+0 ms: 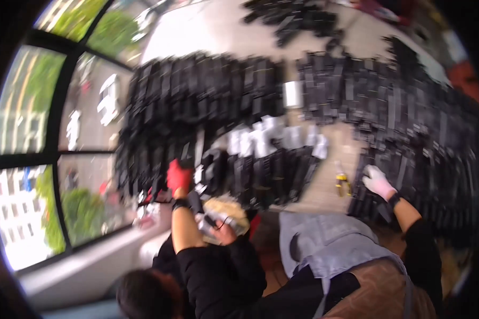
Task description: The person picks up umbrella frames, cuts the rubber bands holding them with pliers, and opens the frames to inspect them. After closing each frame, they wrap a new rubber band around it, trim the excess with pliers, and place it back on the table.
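Observation:
My left hand [179, 176], in a red glove, is raised at the near left of the table over rows of long black parts [197, 85]. Its fingers look closed; blur hides what they hold against the dark parts behind. My right hand [379, 182], in a white and pinkish glove, reaches over the left edge of another mass of black parts [415, 117]. Its fingers appear apart, with nothing visible in them. Left of that hand, yellow-handled pliers or cutters [342, 183] lie on the pale tabletop [330, 141].
Several black pieces with white wrapped ends [261, 138] lie mid-table. Another black pile [292, 18] sits at the far side. Close on my left is a co-worker [149, 292], whose hand [225, 233] holds a dark item. Windows [53, 122] line the left; a grey apron [330, 239] covers my front.

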The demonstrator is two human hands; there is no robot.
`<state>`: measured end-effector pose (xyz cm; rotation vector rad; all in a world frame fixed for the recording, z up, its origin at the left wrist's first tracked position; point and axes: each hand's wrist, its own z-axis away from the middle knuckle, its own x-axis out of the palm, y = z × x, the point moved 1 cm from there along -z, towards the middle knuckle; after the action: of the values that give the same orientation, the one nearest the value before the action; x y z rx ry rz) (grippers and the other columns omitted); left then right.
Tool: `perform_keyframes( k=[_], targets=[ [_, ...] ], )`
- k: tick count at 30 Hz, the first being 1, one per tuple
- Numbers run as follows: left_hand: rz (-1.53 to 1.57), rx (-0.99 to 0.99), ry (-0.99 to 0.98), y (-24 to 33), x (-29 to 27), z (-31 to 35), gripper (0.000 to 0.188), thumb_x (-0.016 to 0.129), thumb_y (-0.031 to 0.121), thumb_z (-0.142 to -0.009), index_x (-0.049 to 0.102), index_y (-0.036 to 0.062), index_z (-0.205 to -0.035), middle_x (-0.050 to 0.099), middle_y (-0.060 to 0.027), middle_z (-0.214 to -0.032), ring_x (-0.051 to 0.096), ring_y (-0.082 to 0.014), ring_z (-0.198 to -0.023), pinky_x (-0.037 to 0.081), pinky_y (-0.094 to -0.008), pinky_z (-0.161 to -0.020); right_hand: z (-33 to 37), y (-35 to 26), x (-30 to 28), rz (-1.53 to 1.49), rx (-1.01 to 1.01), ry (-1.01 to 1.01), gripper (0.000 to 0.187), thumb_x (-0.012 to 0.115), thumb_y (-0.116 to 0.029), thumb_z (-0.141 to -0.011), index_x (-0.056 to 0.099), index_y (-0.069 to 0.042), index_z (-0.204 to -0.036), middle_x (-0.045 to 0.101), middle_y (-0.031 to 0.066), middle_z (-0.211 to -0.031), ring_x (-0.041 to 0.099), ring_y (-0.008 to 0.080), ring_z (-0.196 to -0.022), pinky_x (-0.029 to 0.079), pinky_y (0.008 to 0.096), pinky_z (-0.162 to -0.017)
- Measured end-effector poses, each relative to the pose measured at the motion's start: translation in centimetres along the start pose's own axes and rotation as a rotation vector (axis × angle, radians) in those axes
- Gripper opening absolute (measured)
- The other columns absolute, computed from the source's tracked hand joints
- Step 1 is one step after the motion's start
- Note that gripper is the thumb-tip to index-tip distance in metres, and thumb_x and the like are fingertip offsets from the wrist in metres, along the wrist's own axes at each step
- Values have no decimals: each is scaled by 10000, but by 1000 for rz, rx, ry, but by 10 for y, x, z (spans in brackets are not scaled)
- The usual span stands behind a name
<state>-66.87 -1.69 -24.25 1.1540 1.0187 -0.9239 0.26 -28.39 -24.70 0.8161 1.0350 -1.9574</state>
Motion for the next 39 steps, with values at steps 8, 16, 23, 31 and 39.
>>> perform_keyframes(
  k=[8,16,23,31,39],
  targets=[
    [571,41,332,159,15,73,591,662,189,-875,421,-78,-1344,506,-202,-1342,472,-289,-1236,357,-379,-1044,-22,-19,-114,117,232,145,234,529,-202,-863,567,-9,-989,637,237,-896,628,381,-910,501,464,-800],
    [1032,257,-424,321,53,263,326,653,44,-851,600,1,-1170,655,-121,-1088,627,-205,-978,480,-314,-881,-192,-71,-124,381,-152,457,268,507,-177,-883,585,-125,-1134,621,135,-1083,621,333,-960,506,442,-789],
    [893,211,-630,336,51,272,324,629,44,-886,592,-19,-1202,665,-97,-1113,615,-150,-1014,476,-264,-875,-277,-101,-109,889,-541,224,232,475,-146,-895,629,-184,-1064,617,51,-1073,626,233,-883,486,343,-683],
    [606,439,-96,371,28,210,578,740,205,-786,527,-14,-1277,578,-209,-1226,547,-351,-1150,411,-426,-1003,-153,-103,-287,-906,-353,857,163,673,-200,-875,573,-78,-919,630,24,-772,599,120,-580,460,277,-470],
    [765,888,45,545,-23,202,720,709,266,-837,355,-27,-1390,586,-171,-1167,582,-256,-1029,437,-427,-900,14,-132,-280,-1104,-250,499,324,672,-299,-898,548,-18,-1003,604,31,-805,585,65,-597,450,218,-464]
  ],
)
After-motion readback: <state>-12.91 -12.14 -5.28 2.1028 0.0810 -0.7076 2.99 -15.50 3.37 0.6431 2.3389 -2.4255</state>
